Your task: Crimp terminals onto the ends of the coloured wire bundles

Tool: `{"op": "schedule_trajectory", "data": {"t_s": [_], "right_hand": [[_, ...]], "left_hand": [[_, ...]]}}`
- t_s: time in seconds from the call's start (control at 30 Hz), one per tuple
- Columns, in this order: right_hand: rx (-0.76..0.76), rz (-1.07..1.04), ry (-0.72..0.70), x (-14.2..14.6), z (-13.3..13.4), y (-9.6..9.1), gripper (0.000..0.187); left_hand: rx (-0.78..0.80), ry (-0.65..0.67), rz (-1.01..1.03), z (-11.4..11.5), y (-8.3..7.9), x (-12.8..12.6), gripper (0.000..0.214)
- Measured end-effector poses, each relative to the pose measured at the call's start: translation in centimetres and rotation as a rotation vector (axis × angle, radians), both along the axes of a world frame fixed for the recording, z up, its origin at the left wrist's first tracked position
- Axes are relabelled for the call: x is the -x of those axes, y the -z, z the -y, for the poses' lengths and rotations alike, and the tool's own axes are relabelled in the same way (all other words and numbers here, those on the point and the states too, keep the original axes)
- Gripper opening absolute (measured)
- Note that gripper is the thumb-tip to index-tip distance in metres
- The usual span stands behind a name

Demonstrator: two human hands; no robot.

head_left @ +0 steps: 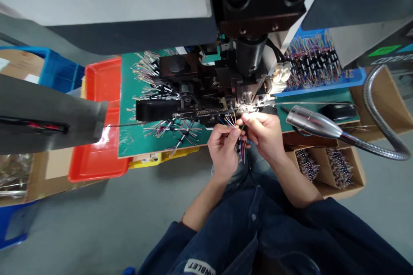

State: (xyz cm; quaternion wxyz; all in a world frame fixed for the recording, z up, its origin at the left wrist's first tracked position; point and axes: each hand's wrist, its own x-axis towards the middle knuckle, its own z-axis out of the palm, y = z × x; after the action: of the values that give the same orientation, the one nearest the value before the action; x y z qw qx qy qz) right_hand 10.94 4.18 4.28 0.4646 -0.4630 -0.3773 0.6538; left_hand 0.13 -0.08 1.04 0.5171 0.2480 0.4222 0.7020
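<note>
My left hand (223,148) is closed on a bundle of thin coloured wires (231,120), whose loose ends fan upward toward the black crimping machine (206,90). My right hand (263,131) pinches one of those wires between thumb and forefinger, right below the machine's metal tooling (247,105). The two hands almost touch each other. More of the bundle hangs down between them (241,152) over my lap.
Finished wire bundles (179,131) lie on the green mat (129,137). A red tray (100,137) sits at left, a blue tray of wires (314,62) at back right, cardboard boxes of wires (335,167) at right. A gooseneck lamp (309,122) reaches in beside my right hand.
</note>
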Motion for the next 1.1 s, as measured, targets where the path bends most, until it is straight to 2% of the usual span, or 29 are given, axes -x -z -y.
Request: {"op": "schedule_trajectory", "data": {"t_s": [0.33,0.63,0.8,1.1], "right_hand": [[-0.161,0.095,-0.053,-0.6,0.0,-1.3,0.025],[-0.030,-0.010,-0.032,-0.3,0.2,0.2,0.035],[0.034,-0.026,-0.038,-0.1,0.1,0.0,0.038],[-0.026,-0.003,-0.024,-0.1,0.0,-0.3,0.038]], "left_hand": [[-0.018,0.034,0.017,0.1,0.0,-0.2,0.038],[0.021,0.002,0.010,0.2,0.0,-0.3,0.040],[0.007,-0.016,0.009,0.1,-0.2,-0.2,0.039],[0.024,-0.019,-0.004,0.1,-0.3,-0.1,0.041]]}}
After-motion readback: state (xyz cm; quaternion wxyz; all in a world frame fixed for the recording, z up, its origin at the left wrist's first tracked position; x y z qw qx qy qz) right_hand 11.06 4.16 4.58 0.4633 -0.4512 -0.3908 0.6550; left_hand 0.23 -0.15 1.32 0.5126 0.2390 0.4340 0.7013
